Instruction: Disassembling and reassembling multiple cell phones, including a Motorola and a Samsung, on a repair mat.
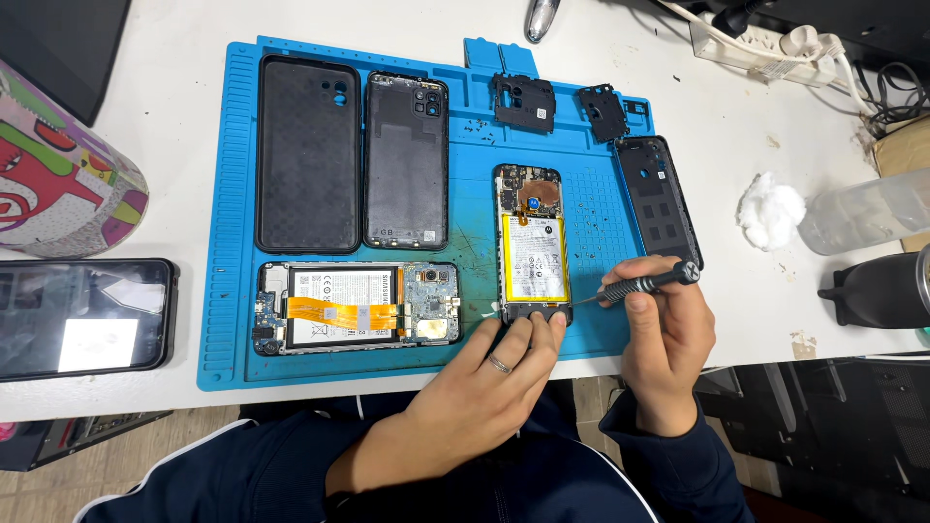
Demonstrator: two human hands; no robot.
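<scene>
A cotton wad (770, 210) lies beside a clear bottle (862, 218).

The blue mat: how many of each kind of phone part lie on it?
On the blue silicone work mat:
Opened phones with batteries showing: 2
Large black back covers or cases: 3
Small black inner cover plates: 2
Total: 7

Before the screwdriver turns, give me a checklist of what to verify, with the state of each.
1. Left hand steadies the opened phone at its bottom edge: ok.
2. Right hand has a firm grip on the screwdriver: ok.
3. Tip seated in a screw head: cannot tell, too small.
4. Phone lies flat on the blue mat: ok.
5. Removed back cover lies apart from the tip: ok.
</scene>
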